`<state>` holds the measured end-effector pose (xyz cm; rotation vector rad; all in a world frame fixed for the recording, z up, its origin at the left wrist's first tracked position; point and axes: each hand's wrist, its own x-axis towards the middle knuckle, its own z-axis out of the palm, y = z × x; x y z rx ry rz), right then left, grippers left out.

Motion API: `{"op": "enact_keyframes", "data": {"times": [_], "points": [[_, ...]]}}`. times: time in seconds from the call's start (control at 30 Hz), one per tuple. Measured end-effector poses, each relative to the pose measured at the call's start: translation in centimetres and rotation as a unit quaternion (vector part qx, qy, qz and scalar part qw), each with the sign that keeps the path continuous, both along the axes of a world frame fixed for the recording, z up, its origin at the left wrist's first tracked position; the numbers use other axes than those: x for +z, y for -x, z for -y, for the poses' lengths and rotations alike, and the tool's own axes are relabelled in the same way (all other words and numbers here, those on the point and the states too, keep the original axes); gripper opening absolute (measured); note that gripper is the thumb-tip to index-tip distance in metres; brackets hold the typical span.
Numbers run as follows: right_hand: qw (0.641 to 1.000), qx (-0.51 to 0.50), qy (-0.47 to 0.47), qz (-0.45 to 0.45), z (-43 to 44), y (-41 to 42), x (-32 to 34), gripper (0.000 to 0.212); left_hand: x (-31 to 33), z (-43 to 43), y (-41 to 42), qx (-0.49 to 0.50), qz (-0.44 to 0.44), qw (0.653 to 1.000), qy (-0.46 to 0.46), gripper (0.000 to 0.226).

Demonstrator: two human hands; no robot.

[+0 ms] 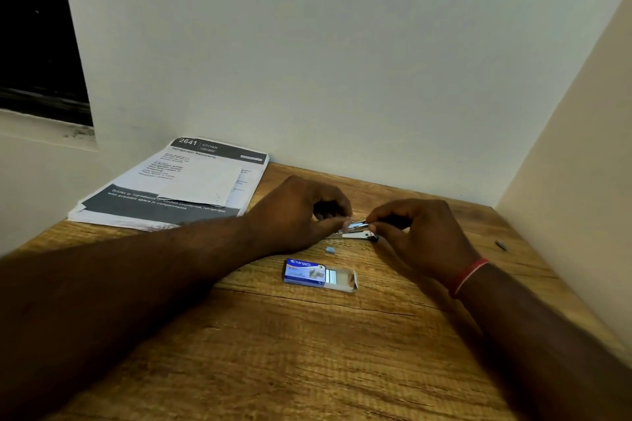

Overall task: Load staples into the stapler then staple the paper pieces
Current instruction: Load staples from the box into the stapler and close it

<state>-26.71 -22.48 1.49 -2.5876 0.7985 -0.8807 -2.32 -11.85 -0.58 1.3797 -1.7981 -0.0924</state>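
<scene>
A small stapler point(359, 231) with a silver metal top and dark body lies near the back of the wooden table point(307, 352), between my two hands. My left hand point(301, 212) pinches its left end with thumb and fingers. My right hand point(417, 232) grips its right end, and a red band circles that wrist. Much of the stapler is hidden by my fingers. A blue staple box point(318, 275) lies open in front of it, with silver staple strips showing. A small loose piece of staples point(330, 250) rests between box and stapler. Printed paper sheets point(178, 184) lie at the back left.
White walls close the table off at the back and on the right. A dark window opening point(37, 44) sits at the upper left. A small dark object point(500, 245) lies near the right wall.
</scene>
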Motion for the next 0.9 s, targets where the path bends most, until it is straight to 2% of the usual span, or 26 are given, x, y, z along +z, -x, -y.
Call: {"op": "enact_keyframes", "data": {"times": [0.43,0.57,0.73,0.9], "points": [[1.000,0.001,0.006,0.015,-0.3,-0.3,-0.3,0.016,-0.1,0.3,-0.3,-0.031,0.077,0.996,-0.042,0.021],[0.999,0.002,-0.024,0.037,-0.5,-0.3,-0.4,0.030,0.2,0.1,-0.4,-0.034,0.077,0.994,-0.065,0.025],[0.998,-0.010,-0.029,0.049,-0.5,-0.4,-0.5,0.021,0.7,-0.8,-1.0,-0.007,0.090,0.993,-0.078,0.044],[0.994,-0.030,-0.066,0.076,0.0,-0.2,-0.6,0.018,2.0,-1.7,-3.4,0.050,0.166,0.977,-0.124,0.025]]}}
